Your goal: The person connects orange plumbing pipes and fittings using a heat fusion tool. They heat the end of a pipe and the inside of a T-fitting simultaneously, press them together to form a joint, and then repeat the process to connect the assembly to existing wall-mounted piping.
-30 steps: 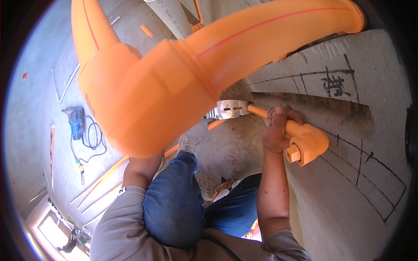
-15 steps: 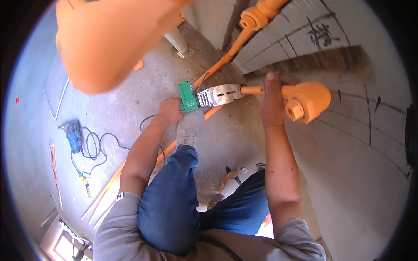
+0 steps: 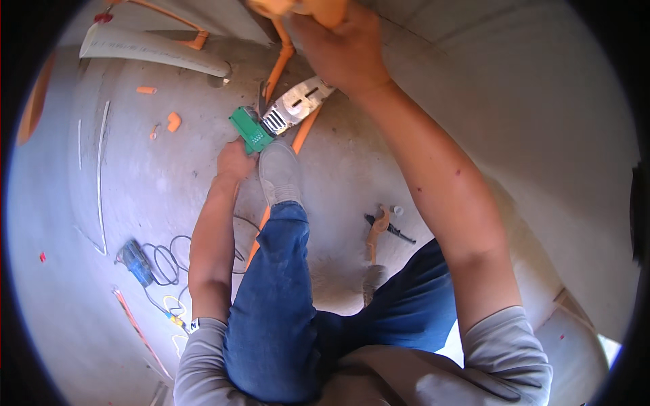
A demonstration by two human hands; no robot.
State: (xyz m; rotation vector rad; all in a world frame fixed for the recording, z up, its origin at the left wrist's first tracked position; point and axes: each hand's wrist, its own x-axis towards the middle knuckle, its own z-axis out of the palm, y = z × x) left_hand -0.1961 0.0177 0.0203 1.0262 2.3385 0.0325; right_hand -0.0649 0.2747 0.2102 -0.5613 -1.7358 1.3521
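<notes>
My left hand (image 3: 235, 161) is closed around the grip end of a pipe fusion welder (image 3: 252, 128), with a green housing and a flat metal heating plate (image 3: 296, 105). The tool is low over the floor, right beside the toe of my shoe (image 3: 279, 169). My right hand (image 3: 345, 51) is raised at the top of the view, closed on an orange pipe fitting (image 3: 325, 10) that is partly cut off by the upper edge. The right hand overlaps the far tip of the plate; whether they touch I cannot tell.
An orange pipe (image 3: 306, 132) runs along the floor under the tool. A white pipe (image 3: 156, 53) and loose orange fittings (image 3: 174, 122) lie farther off. A blue corded power tool (image 3: 137, 264) is at left, a black-and-orange tool (image 3: 380, 227) near my right leg.
My right hand has moved up and left with the orange fitting. The welder has tilted, its plate pointing more upward. The large orange pipe close to the view has swung mostly out of sight.
</notes>
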